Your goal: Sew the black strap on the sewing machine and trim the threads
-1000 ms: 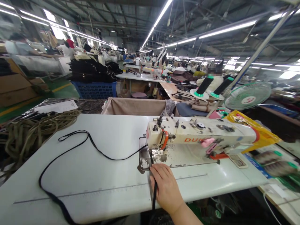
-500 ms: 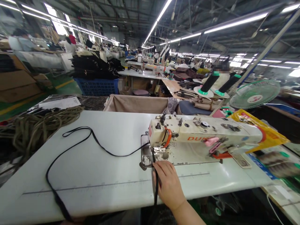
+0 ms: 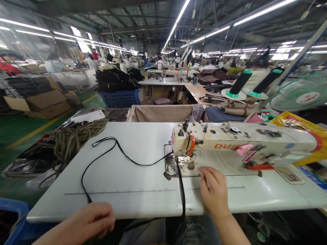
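A narrow black strap [image 3: 182, 190] runs under the needle area of a white sewing machine [image 3: 268, 139] and down over the table's front edge. Its other stretch loops across the tabletop on the left and passes behind my left hand [image 3: 93, 219]. That hand is low at the front edge, slightly blurred, its fingers curled in; whatever they may hold is hidden. My right hand [image 3: 214, 189] hovers right of the strap, close to the machine's bed, apart from the strap. Its thumb and fingertips come together, and nothing shows between them.
The white sewing table [image 3: 143, 183] carries a printed ruler line. Olive cord [image 3: 74, 139] lies in a heap at left, above a blue bin [image 3: 12, 207]. Thread cones [image 3: 240, 83] and a green fan [image 3: 304, 97] stand at right. A beige cloth-lined trough [image 3: 160, 113] borders the back.
My right hand has let go of the strap and moved right. My left hand has come into view at the lower left. The whole view has shifted left.
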Demonstrator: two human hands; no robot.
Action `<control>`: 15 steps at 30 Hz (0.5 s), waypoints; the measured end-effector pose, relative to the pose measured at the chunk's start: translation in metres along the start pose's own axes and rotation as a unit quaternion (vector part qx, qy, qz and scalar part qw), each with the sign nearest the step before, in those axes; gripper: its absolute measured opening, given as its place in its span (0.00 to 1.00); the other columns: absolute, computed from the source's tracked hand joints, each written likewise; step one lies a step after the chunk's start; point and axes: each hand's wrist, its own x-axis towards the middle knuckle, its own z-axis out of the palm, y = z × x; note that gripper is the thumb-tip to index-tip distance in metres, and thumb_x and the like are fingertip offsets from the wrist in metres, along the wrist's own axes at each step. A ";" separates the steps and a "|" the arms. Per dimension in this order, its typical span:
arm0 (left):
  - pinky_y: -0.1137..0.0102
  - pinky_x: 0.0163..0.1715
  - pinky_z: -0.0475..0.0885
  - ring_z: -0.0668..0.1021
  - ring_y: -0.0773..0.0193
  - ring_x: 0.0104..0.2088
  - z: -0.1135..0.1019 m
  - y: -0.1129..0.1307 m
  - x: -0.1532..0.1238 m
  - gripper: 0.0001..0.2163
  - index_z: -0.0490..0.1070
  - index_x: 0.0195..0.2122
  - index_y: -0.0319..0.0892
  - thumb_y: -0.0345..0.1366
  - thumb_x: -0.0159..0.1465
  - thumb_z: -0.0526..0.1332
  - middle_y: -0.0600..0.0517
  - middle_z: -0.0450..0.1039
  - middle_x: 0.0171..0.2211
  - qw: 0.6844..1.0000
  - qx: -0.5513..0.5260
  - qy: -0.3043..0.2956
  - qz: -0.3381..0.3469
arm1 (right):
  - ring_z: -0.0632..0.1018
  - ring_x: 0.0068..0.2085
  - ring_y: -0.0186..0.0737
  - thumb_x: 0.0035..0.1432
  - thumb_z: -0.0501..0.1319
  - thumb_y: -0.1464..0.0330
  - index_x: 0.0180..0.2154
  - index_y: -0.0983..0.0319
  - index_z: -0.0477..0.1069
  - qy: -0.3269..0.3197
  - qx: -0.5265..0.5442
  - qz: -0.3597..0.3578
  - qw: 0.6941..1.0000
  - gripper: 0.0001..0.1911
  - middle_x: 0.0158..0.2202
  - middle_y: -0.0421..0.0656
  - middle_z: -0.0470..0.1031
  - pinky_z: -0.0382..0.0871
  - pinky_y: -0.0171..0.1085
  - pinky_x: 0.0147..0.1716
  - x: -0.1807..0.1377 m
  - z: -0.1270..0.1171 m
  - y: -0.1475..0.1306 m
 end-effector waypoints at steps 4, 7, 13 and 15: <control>0.66 0.41 0.72 0.77 0.58 0.38 0.010 0.038 0.060 0.15 0.76 0.42 0.43 0.50 0.68 0.59 0.49 0.78 0.37 0.981 -0.024 0.158 0.109 | 0.77 0.42 0.50 0.66 0.59 0.68 0.41 0.62 0.80 0.152 -0.116 0.065 0.979 0.10 0.38 0.49 0.78 0.69 0.48 0.47 0.028 -0.047 0.071; 0.61 0.48 0.75 0.79 0.54 0.45 0.033 0.053 0.116 0.14 0.74 0.48 0.43 0.44 0.67 0.58 0.45 0.79 0.47 0.961 -0.039 0.240 0.133 | 0.73 0.44 0.58 0.62 0.59 0.62 0.42 0.69 0.81 0.217 -0.230 0.147 0.937 0.18 0.33 0.55 0.74 0.65 0.52 0.45 0.047 -0.091 0.146; 0.48 0.63 0.67 0.73 0.47 0.61 0.067 0.070 0.206 0.22 0.66 0.61 0.42 0.34 0.64 0.62 0.40 0.72 0.59 0.895 0.134 0.372 0.209 | 0.72 0.48 0.69 0.53 0.73 0.61 0.55 0.79 0.76 0.158 -0.329 0.400 0.841 0.34 0.46 0.77 0.74 0.55 0.55 0.36 0.078 -0.164 0.300; 0.48 0.63 0.66 0.71 0.45 0.62 0.072 0.080 0.225 0.25 0.65 0.62 0.41 0.32 0.63 0.65 0.39 0.71 0.59 0.888 0.156 0.376 0.212 | 0.74 0.37 0.62 0.59 0.69 0.53 0.41 0.74 0.82 0.131 -0.320 0.416 0.841 0.27 0.37 0.74 0.76 0.53 0.53 0.32 0.083 -0.177 0.343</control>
